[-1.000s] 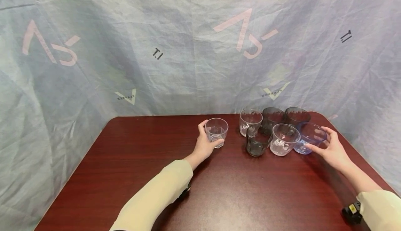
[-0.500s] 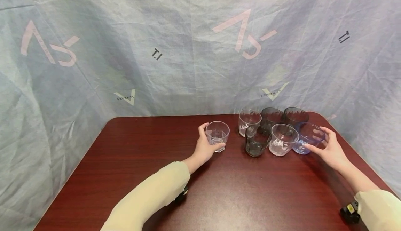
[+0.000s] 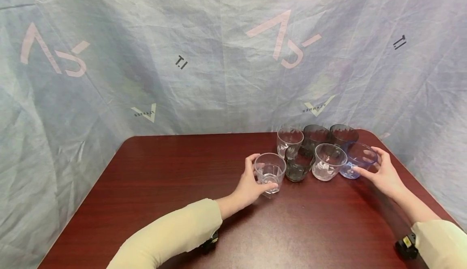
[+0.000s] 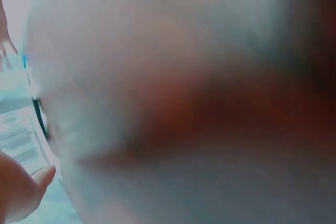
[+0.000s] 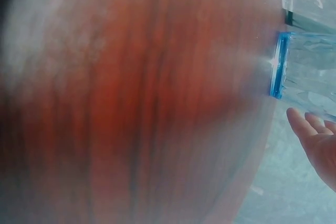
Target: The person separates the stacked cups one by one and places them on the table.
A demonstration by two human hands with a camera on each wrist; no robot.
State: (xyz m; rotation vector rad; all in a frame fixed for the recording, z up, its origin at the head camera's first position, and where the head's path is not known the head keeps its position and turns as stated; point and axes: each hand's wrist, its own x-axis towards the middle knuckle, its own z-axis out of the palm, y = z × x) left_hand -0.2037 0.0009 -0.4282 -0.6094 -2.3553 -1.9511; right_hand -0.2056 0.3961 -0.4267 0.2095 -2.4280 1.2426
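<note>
- The backdrop [image 3: 219, 58], a wrinkled pale blue sheet with pink and black marks, fills the upper half of the head view.
- The tabletop [image 3: 164, 188] is dark red wood grain and takes up the lower middle of the frame; in the right wrist view it shows only as a red-brown blur [image 5: 131, 103].
- The left hand [image 3: 249, 186] lies just below the frame's centre, thumb and fingers curled round the clear glass [image 3: 270, 174], gripping it from its left side.
- The clear glass stands upright on the tabletop, just left of the cluster of glasses, close to the dark grey glass [image 3: 298, 163]; whether the two touch cannot be told.
- The right hand [image 3: 383, 176] sits at the right of the frame, its fingers wrapped round the blue glass [image 3: 357, 160], grasping it from the right.
- The blue glass is at the right end of the cluster, tilted toward the left, beside a second clear glass [image 3: 328, 161]. In the right wrist view its blue base [image 5: 281, 66] shows at the right edge, with fingers [image 5: 315, 135] below it.
- Behind, at the back of the tabletop, stand a third clear glass [image 3: 289, 140] and two smoky glasses [image 3: 316, 136] [image 3: 343, 135], close together.
- The left wrist view is mostly blur; a fingertip [image 4: 31, 182] shows at the lower left, probably beside glass.
- A small black device [image 3: 404, 245] sits at the right sleeve, at the lower right.
</note>
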